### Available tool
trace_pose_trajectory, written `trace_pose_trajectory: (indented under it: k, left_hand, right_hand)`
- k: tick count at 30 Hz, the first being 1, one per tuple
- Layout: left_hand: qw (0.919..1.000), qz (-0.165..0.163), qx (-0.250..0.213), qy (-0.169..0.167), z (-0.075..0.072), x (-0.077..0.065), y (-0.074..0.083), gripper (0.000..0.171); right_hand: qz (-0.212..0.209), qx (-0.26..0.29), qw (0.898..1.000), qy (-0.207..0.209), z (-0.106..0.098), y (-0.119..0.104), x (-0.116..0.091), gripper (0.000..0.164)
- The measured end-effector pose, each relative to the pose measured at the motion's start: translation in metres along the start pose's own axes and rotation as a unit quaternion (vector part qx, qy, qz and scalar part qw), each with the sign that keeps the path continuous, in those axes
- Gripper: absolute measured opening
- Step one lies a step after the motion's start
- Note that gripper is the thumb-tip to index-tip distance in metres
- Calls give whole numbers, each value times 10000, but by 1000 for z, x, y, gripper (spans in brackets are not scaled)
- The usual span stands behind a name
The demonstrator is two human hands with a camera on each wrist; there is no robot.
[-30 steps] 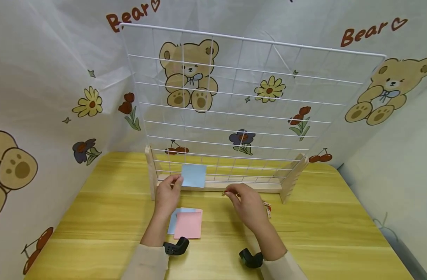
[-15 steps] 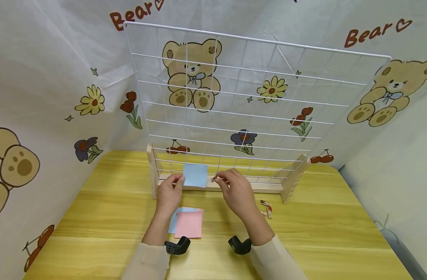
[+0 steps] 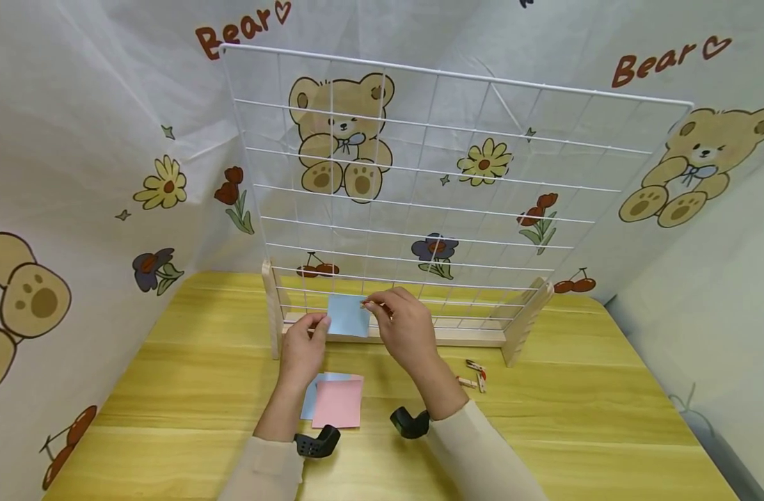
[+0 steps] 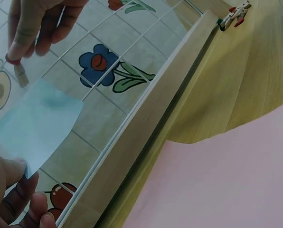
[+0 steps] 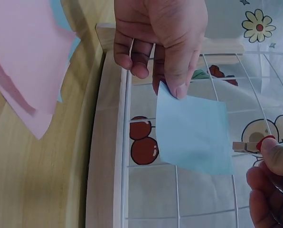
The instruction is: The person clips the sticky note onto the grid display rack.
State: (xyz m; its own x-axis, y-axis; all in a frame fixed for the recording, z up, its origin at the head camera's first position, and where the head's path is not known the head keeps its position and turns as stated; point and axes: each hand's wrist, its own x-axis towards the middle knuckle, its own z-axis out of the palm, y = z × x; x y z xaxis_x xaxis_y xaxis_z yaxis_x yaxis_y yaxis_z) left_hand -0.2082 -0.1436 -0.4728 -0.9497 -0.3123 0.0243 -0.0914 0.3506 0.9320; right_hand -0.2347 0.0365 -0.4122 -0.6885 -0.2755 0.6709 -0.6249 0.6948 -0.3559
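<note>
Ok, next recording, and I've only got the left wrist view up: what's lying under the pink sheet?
Observer: Light blue paper; the head view shows it sticking out past the left edge of the pink sheet.
Operator: And where's the top of the grid?
Observer: In the head view, its top bar is well above the left hand and right hand.
Operator: Anything on the right wrist?
Observer: Yes, a black device.

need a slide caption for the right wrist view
Left hand pinches a blue paper square before a wire grid; right hand holds a small clothespin near the square's edge.
</note>
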Motion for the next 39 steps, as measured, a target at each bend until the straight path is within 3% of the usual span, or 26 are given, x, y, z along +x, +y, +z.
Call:
trace_pose_trajectory:
  k: [9,27,39]
  left_hand:
    - [9999,73,-1,114,1,0,-1,29]
    - [9997,179,36,174,1,0,1,29]
    - [9997,156,57,176,0,0,3,28]
  right_hand:
    - [-308,-314,9988,211,11,-8,13,8]
    - [-202,-1215,9916,-395,18,-19,25,6]
    - [-165,-1425,9882,-538,18,-22,28,7]
